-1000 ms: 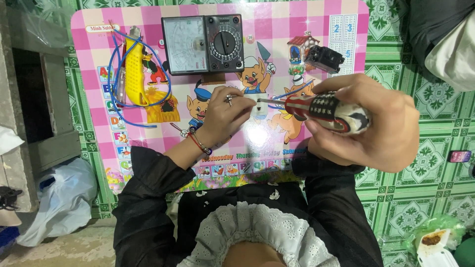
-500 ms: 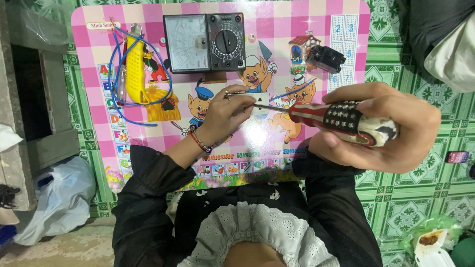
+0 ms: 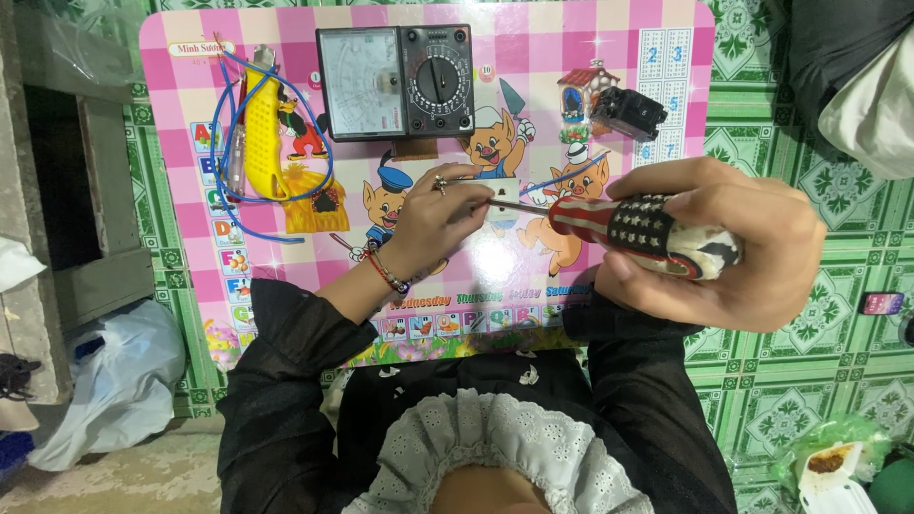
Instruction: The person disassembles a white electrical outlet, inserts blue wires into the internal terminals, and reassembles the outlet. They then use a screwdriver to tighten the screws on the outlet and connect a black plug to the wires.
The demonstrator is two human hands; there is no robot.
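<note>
My right hand [image 3: 733, 252] grips a screwdriver [image 3: 633, 228] with a striped and starred handle; its thin shaft points left. The tip meets a small white socket-like part [image 3: 502, 198] that my left hand [image 3: 433, 221] holds down on the pink cartoon board [image 3: 533, 57]. A ring and a bead bracelet show on my left hand. A thin blue wire [image 3: 566, 176] runs from the part toward the upper right.
An analog multimeter [image 3: 395, 81] lies at the board's top middle. A yellow tool with coiled blue wires [image 3: 262, 143] sits at the left, a small black part [image 3: 628, 112] at the upper right. Green patterned floor tiles surround the board; white plastic bags [image 3: 114, 381] lie lower left.
My right hand with the screwdriver has drawn back to the right and come closer to the camera. My left hand stays on the small white part.
</note>
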